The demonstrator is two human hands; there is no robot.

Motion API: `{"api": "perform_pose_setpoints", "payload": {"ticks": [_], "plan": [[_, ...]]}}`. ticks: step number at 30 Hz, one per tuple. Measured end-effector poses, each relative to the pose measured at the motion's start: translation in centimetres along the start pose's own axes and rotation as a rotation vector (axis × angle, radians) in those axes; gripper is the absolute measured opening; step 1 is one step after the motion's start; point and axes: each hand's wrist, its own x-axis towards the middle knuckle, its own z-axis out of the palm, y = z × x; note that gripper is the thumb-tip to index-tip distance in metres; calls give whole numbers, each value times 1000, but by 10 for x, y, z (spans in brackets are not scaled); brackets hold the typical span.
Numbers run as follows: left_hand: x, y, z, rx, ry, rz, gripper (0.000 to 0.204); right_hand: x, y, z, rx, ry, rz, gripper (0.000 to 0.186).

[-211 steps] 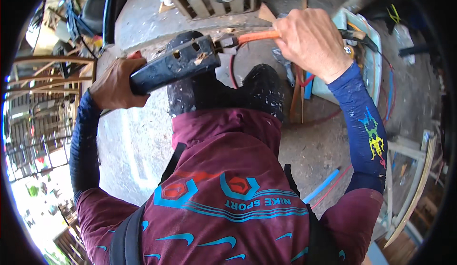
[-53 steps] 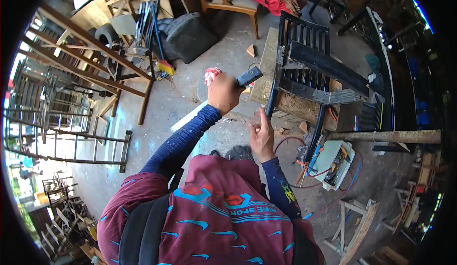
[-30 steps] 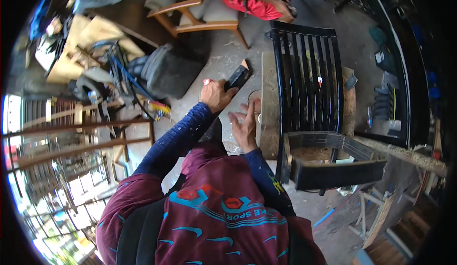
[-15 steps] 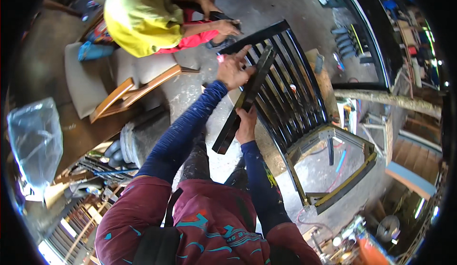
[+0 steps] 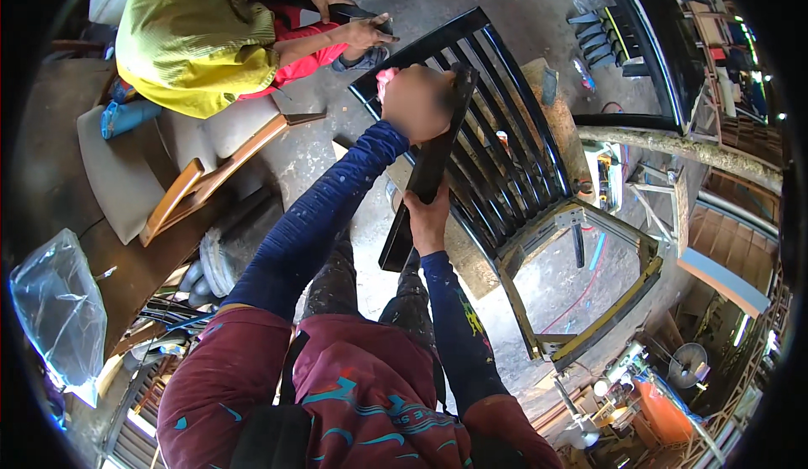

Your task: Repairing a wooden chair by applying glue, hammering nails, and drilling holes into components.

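My right hand [image 5: 427, 216] is closed round the lower part of a dark wooden bar [image 5: 434, 156], which I hold slanted in front of me. At the bar's upper part is my left hand [image 5: 417, 105]; it is blurred, so its fingers cannot be made out. Something small and pink [image 5: 386, 78] shows at the left hand's outer edge. Just beyond the bar stands a glossy black slatted chair back [image 5: 505, 128], joined to an open seat frame [image 5: 608, 322] with no panel in it. The bar covers part of the slats.
A co-worker in a yellow shirt [image 5: 198, 39] sits at the upper left, hands on a dark piece. Nearby is a padded wooden chair [image 5: 215, 174]. A clear plastic bag [image 5: 59, 305] lies at the left, and a large black frame [image 5: 652, 48] stands upper right.
The view has shifted, and the co-worker and padded chair appear further left. My left hand, earlier with a finger stretched along the bar's side, is now blurred. My right hand keeps hold of the bar.
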Motion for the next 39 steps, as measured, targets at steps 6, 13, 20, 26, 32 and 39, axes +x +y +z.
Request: {"api": "perform_pose_setpoints", "payload": {"ticks": [6,13,20,26,32,39], "plan": [[-2,18,-3,404,-59,134,60,-4,5,-8,-418,93,-231,82],[-119,-65,-54,-245,-65,-171,53,-50,-1,16,-464,-89,-181,60],[-363,-160,-158,-967,-677,-774,53,-40,19,135,-1212,-635,-241,57],[-497,-111,-151,-738,-678,-749,60,23,70,294,-1286,-863,-553,53],[-533,-65,-151,-732,-134,-928,55,69,123,447,-1146,-754,-887,82],[-523,-41,-157,-705,-26,-1043,51,88,138,470,-1334,-820,-911,80]]}}
